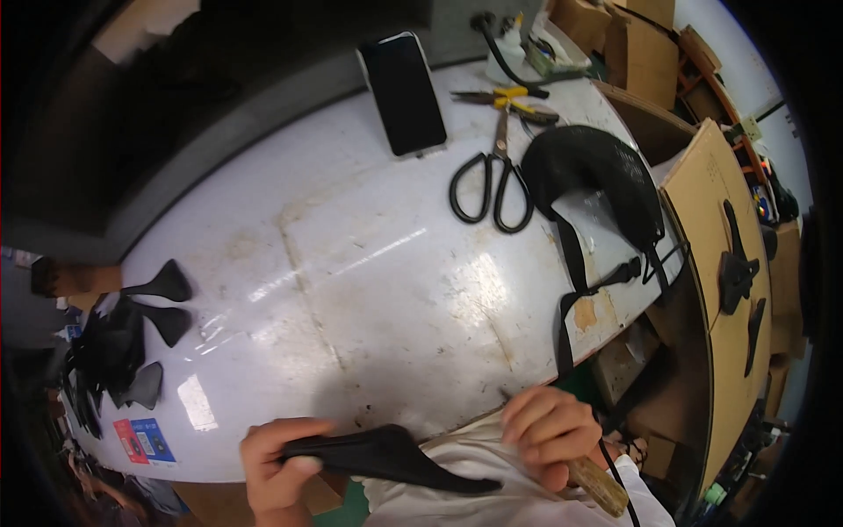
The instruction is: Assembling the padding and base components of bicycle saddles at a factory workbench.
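We can't really see what the right hand (551,432) is working with: it's curled tight around a wooden handle (597,485), and whatever is on the business end stays tucked under the fingers, while the handle's butt runs off toward the bottom edge. Our left hand (277,464) is closed too, pinching the wide end of a black piece (386,457) at the near edge of the table (351,263), just over our lap. That piece lies roughly left to right, thick end in the left hand, thin tip pointing right and slightly down toward the right hand. Further up the table we've got black scissors (492,180), a dark phone (402,92), yellow-handled pliers (509,98) and a black padded strap thing (606,176) trailing off the right side. A heap of similar black pieces (123,342) sits at the far left, partly lost in shadow.
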Demonstrator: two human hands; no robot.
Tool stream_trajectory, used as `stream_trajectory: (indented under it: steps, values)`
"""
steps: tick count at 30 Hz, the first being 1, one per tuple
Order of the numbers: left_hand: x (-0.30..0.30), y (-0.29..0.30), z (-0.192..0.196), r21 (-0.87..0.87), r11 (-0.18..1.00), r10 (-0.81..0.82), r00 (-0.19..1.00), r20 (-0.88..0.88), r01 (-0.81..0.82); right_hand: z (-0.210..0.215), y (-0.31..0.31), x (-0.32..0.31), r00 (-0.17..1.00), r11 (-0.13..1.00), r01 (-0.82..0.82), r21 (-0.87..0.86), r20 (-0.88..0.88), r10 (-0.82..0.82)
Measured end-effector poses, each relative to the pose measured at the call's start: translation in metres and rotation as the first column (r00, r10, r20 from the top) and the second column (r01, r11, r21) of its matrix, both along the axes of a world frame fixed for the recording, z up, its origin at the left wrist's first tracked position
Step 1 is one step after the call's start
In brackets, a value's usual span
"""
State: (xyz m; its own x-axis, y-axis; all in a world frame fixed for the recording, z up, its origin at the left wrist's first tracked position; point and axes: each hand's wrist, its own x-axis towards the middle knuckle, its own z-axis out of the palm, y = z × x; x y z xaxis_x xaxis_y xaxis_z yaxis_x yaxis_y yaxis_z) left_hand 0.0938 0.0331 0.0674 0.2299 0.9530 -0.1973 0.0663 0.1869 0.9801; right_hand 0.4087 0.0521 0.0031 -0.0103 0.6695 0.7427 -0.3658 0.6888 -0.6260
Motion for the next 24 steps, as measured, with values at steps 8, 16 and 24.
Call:
stream_trajectory:
  steps: [8,16,24]
  values:
    - [0.008,-0.033,0.017,0.178,0.939,0.319,0.938,-0.134,-0.294,0.011,0.023,0.008,0.920,0.945,0.120,-0.303,0.392,0.009]
    - [0.048,-0.024,0.024,0.332,0.941,0.150,0.956,-0.253,-0.059,0.088,0.031,-0.072,0.914,0.878,-0.359,0.316,-0.071,0.400]
    - [0.052,-0.023,0.016,0.413,0.909,0.155,0.966,-0.208,-0.057,0.098,0.046,-0.079,0.756,0.662,-0.645,0.381,0.194,0.625]
